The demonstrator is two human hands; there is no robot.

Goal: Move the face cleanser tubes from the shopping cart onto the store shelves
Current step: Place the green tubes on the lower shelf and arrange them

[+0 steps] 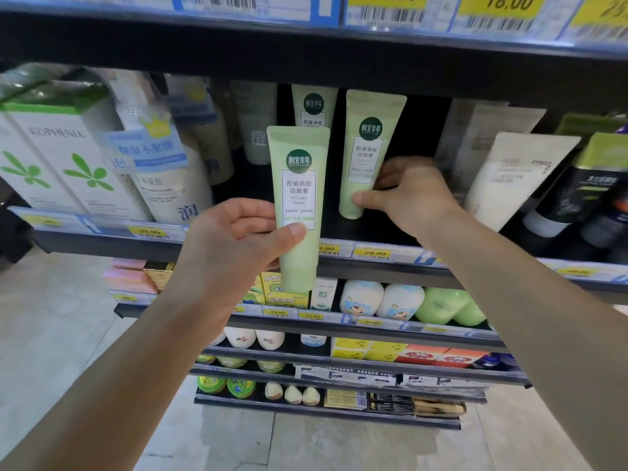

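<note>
My left hand point(234, 243) grips a pale green face cleanser tube point(299, 198) upright, cap down, just in front of the shelf edge point(112, 244). My right hand point(411, 195) reaches into the shelf and pinches the lower part of a second matching green tube point(368, 144), which stands cap down on the shelf board. A third green tube point(314, 105) stands further back, partly hidden behind the held one. The shopping cart is out of view.
White boxes point(68, 158) and white bottles point(170, 185) fill the shelf's left side. White and dark tubes point(513, 178) lean at the right. The shelf above point(306, 52) hangs low overhead. Lower shelves point(339, 328) carry bottles and boxes; tiled floor lies below.
</note>
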